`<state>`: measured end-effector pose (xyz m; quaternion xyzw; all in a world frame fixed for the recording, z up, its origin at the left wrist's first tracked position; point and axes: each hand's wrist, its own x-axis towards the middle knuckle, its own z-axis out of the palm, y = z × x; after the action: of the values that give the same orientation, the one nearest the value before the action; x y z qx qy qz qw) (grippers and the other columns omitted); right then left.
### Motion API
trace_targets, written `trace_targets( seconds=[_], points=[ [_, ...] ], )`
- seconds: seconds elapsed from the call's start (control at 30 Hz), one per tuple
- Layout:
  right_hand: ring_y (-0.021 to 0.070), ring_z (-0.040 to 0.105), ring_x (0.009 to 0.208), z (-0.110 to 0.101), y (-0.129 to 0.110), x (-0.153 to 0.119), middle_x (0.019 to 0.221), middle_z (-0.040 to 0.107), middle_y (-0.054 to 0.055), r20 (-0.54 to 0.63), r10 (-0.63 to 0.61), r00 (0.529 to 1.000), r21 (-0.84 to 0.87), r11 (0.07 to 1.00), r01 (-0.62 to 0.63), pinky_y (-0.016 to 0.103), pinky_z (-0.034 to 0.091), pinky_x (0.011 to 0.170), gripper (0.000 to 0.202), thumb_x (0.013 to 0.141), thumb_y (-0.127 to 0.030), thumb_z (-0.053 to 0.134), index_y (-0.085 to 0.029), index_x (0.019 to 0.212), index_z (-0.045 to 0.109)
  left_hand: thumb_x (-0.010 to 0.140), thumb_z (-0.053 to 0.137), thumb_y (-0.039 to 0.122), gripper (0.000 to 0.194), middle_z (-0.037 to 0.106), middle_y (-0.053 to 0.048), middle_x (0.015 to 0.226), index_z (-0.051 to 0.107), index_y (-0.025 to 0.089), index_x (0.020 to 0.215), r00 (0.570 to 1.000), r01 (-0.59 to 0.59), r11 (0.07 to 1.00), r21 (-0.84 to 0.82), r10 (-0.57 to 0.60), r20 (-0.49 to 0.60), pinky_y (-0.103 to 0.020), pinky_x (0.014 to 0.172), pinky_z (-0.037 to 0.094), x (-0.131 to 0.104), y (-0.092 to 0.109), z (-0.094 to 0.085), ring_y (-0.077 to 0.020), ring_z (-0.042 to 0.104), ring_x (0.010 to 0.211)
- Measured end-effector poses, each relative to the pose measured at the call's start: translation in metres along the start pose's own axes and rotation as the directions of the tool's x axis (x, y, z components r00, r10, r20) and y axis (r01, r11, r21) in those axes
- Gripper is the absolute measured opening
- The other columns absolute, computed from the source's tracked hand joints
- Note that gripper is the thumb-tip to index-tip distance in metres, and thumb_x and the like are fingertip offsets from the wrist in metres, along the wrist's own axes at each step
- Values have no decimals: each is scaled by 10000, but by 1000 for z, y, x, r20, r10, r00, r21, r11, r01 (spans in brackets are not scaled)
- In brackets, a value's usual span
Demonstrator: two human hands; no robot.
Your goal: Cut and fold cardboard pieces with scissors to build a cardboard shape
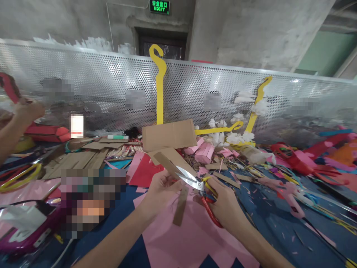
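Observation:
My left hand [163, 190] is closed on a brown cardboard strip [166, 162], which slants up and to the left from the fingers. In my right hand [223, 197] is a pair of scissors [192, 180] with one red and one yellow handle. Their blades are spread and point left, close to the cardboard strip and my left fingers. Beneath both hands lies a large pink sheet [192, 234]. Another short cardboard strip [180, 208] rests on that sheet, just below my left hand.
Behind my hands stand a folded cardboard piece [169, 134] and a tall yellow hooked shape [160, 89]. A pink glue gun [291, 197] lies right. Cardboard sheets [78, 160] and a purple box [25, 230] are left. Another person's hand [29, 109] holds something red at far left.

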<state>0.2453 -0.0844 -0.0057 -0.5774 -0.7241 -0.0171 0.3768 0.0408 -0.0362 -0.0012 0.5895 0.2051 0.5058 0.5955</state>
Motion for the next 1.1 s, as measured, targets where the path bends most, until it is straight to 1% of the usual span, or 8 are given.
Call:
trace_targets(
  seconds=[0.23, 0.33, 0.43, 0.57, 0.67, 0.77, 0.97, 1.1],
  points=[
    [139, 375, 595, 6, 6, -3, 628, 433, -37, 2, 50, 999, 107, 993, -50, 245, 309, 536, 409, 772, -349, 718, -232, 623, 355, 866, 715, 287, 185, 731, -94, 1001, 722, 163, 1004, 999, 31, 999, -41, -31, 15, -419, 940, 503, -2, 1, 1, -221, 660, 936],
    [132, 368, 579, 8, 7, -3, 622, 406, -47, 42, 138, 990, 183, 973, -144, 241, 310, 519, 423, 766, -409, 725, -231, 627, 368, 863, 717, 293, 219, 727, -101, 1020, 724, 161, 1038, 999, 48, 998, -43, -49, -6, -411, 944, 505, -2, 4, 3, -225, 659, 958],
    [134, 410, 589, 10, 11, 1, 651, 438, -44, 122, 231, 965, 331, 907, -259, 240, 361, 533, 389, 767, -473, 726, -220, 688, 441, 811, 768, 297, 298, 729, -96, 1036, 710, 174, 1077, 996, 68, 994, -81, -72, -52, -391, 929, 516, 0, 8, 6, -226, 661, 976],
    [149, 465, 628, 12, 21, 4, 679, 508, -29, 188, 263, 946, 486, 813, -322, 261, 411, 586, 381, 761, -512, 734, -205, 756, 508, 769, 799, 303, 322, 730, -92, 999, 697, 165, 1042, 987, 112, 987, -112, -124, -103, -365, 859, 543, 3, 9, 7, -211, 667, 914],
    [150, 483, 643, 16, 24, 4, 694, 540, -22, 223, 297, 928, 545, 752, -372, 273, 432, 621, 382, 769, -522, 730, -195, 774, 533, 799, 767, 339, 276, 725, -94, 968, 697, 147, 984, 977, 154, 978, -137, -172, -129, -364, 847, 544, 3, 9, 5, -198, 667, 871],
    [140, 484, 623, 20, 25, 3, 699, 549, -20, 238, 325, 915, 563, 722, -403, 263, 428, 591, 391, 765, -533, 732, -183, 791, 559, 828, 733, 368, 237, 704, -66, 818, 683, 138, 854, 977, 169, 983, -66, -176, -117, -340, 773, 543, 3, 9, 2, -169, 647, 740],
    [153, 558, 620, 18, 37, 10, 727, 628, 4, 247, 271, 930, 478, 801, -360, 259, 441, 566, 360, 829, -517, 651, -160, 855, 615, 833, 720, 361, 240, 682, -42, 698, 669, 148, 735, 986, 102, 991, 92, -88, -141, -281, 668, 506, 4, 15, 0, -148, 614, 651],
    [194, 641, 732, 7, 51, 16, 811, 706, 40, 176, 189, 966, 136, 967, -214, 274, 467, 644, 206, 855, -360, 601, -165, 900, 651, 810, 738, 391, 265, 665, -28, 662, 665, 152, 723, 987, 78, 994, 75, -66, -150, -288, 660, 517, 4, 20, -2, -146, 612, 623]
  ],
)
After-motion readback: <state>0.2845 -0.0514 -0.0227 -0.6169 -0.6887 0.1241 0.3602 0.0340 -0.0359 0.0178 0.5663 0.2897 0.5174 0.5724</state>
